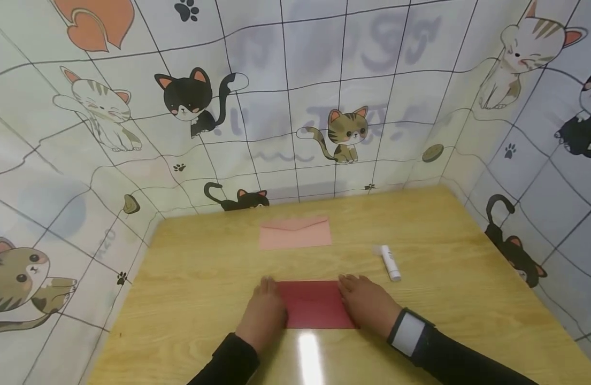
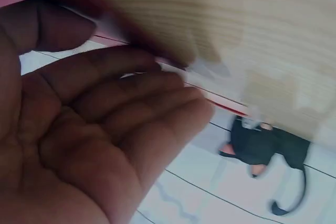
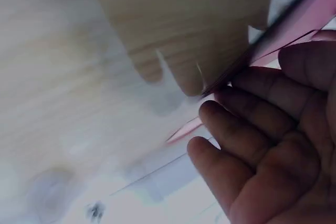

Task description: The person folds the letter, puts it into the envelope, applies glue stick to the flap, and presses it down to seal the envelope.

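Observation:
A dark red rectangular piece of paper (image 1: 316, 305) lies on the wooden table between both hands; from above, its kind does not show. My left hand (image 1: 263, 313) rests along its left side, fingers pointing away and touching the edge. At the right side, my right hand (image 1: 369, 302) lies with its fingertips over the far right corner. In the left wrist view the left hand (image 2: 110, 114) has loosely straight fingers beside the paper's edge (image 2: 121, 30). The right wrist view has the right hand (image 3: 273, 135) with extended fingers next to the paper (image 3: 294, 22).
Beyond the red paper lies a pink envelope (image 1: 296, 235) with its flap uppermost. A white glue stick (image 1: 390, 263) lies to the right of it on the wooden table (image 1: 204, 267). Cat-patterned sheets (image 1: 276, 107) stand around the table's back and sides.

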Tool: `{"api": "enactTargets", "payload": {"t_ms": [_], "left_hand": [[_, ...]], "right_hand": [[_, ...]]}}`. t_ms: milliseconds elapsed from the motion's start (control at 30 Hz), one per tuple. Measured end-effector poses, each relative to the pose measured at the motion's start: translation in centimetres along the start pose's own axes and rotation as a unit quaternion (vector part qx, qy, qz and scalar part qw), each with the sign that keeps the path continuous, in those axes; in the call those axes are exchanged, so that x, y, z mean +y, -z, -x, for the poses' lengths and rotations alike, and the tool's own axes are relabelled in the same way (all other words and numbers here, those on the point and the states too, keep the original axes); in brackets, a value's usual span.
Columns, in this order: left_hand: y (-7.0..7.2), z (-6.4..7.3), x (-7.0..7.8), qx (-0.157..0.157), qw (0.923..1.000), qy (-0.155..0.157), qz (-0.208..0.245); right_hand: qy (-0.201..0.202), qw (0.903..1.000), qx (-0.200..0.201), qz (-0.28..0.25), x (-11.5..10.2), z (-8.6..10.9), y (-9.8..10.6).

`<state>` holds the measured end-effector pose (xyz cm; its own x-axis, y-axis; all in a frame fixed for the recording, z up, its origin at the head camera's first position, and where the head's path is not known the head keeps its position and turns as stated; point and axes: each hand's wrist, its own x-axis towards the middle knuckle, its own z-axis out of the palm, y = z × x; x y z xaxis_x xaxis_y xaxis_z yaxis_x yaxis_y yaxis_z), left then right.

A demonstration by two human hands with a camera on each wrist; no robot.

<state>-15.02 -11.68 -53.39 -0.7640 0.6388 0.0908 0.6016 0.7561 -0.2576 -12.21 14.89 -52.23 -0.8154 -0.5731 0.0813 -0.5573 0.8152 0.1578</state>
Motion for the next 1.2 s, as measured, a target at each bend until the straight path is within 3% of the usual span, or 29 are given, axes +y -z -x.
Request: {"api": "enactTargets", "payload": {"t_ms": [100, 167, 233, 333, 467, 567, 733, 800, 900, 1100, 1200], "left_hand": [[-0.3, -0.6, 2.5, -0.014, 0.9978, -0.062, -0.018], [-0.4, -1.0, 3.8, -0.045, 0.996, -0.077, 0.009], [-0.4, -1.6, 4.2, -0.06, 0.9957, -0.063, 0.031], [-0.1, -3.0, 3.3, -0.062, 0.9961, -0.031, 0.054], [0.4, -4.3, 1.9, -0.047, 0.996, -0.037, 0.066], [0.5, -3.5, 1.4, -0.042, 0.9955, -0.035, 0.077], [0.7, -0.6, 0.8, -0.059, 0.9885, 0.027, 0.137], [0.7, -0.2, 0.8, -0.06, 0.9869, 0.032, 0.146], [0.4, -0.9, 1.3, -0.063, 0.9891, 0.032, 0.129], [0.2, -3.9, 2.9, -0.043, 0.9954, 0.02, 0.083], [0.2, -3.5, 2.5, -0.052, 0.9959, 0.007, 0.073]], "right_hand": [[0.019, 0.9992, -0.018, -0.029, -2.5, -1.4, -0.4], [0.031, 0.9977, -0.03, -0.053, -3.9, -2.2, -0.4], [0.032, 0.9968, -0.04, -0.061, -4.3, -3.0, -0.3], [0.007, 0.9977, -0.037, -0.056, -3.1, -3.6, -0.1], [-0.001, 0.9988, -0.015, -0.046, -0.6, -2.8, -0.1], [0.006, 0.9993, -0.004, -0.036, 0.6, -1.2, -0.2], [-0.004, 0.999, -0.02, -0.04, 1.1, 0.8, 0.0], [-0.013, 0.9978, -0.022, -0.061, 0.9, 0.4, -0.1], [-0.024, 0.9953, -0.019, -0.091, 0.2, -1.3, -0.2], [0.016, 0.9973, -0.011, -0.07, -1.3, -5.6, -0.2], [0.027, 0.9987, -0.001, -0.043, -1.4, -5.8, -0.1]]}}
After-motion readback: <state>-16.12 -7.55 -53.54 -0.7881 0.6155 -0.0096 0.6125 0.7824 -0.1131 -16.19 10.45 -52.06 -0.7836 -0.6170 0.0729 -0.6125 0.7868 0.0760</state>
